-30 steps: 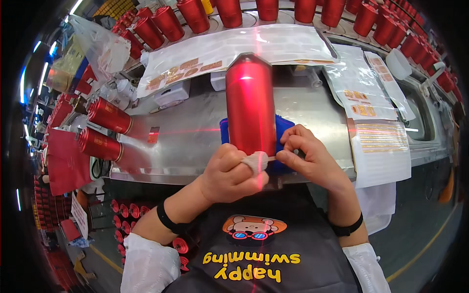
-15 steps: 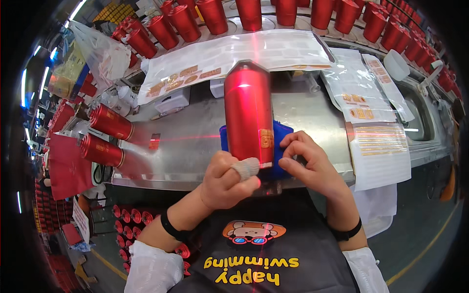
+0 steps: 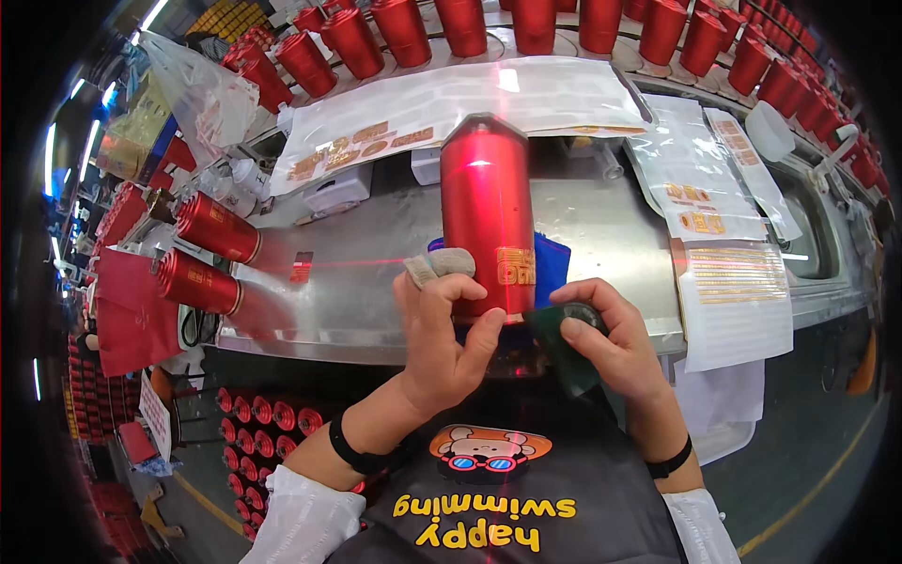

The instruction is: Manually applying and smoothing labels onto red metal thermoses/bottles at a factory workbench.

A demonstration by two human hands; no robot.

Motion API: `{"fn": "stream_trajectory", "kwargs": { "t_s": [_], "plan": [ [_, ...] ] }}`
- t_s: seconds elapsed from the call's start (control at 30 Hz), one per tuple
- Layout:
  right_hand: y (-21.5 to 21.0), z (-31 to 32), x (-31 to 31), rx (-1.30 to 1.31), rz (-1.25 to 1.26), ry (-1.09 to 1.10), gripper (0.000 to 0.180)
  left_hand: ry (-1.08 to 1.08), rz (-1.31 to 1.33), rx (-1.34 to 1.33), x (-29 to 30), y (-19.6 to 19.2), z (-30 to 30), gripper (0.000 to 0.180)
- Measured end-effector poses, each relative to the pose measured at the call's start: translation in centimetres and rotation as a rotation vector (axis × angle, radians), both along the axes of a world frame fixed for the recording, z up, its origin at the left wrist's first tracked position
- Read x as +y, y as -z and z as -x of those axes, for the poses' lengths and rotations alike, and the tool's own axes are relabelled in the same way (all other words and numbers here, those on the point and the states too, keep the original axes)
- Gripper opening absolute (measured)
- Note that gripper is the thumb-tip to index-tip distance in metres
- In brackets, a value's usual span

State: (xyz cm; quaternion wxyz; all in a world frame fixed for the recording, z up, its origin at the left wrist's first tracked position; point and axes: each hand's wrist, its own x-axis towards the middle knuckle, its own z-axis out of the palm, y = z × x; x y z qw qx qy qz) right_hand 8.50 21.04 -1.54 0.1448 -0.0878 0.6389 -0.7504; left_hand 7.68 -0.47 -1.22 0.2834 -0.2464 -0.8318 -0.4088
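Red cylinder [image 3: 484, 202], glossy; left hand [image 3: 437, 343] half-spread; right hand [image 3: 615, 348] pinching flat green piece [image 3: 564, 362], perhaps plastic.

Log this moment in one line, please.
left hand: at red canister | right hand: holds flat dark-green piece | canister: over blue cloth

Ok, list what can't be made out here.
All in the head view:
Underside of the large red canister: turned away from the camera.
Middle of the blue pad: covered by that canister.
Part of the dark green piece: hidden by the right grip.
Tops of some back-row canisters: cut off by the upper edge.
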Motion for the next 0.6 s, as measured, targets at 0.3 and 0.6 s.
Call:
{"fn": "stream_trajectory", "kwargs": {
  "t_s": [0.3,0.6],
  "plan": [
    [-0.7,0.0,-0.7,-0.011,0.046,-0.080,0.025,-0.044,0.074,-0.028,0.3,0.2,-0.4,0.032],
    [-0.5,0.1,-0.7,-0.017,0.018,-0.060,0.024,0.009,-0.107,-0.117,-0.9,1.3,-0.5,0.025]
  ]
}}
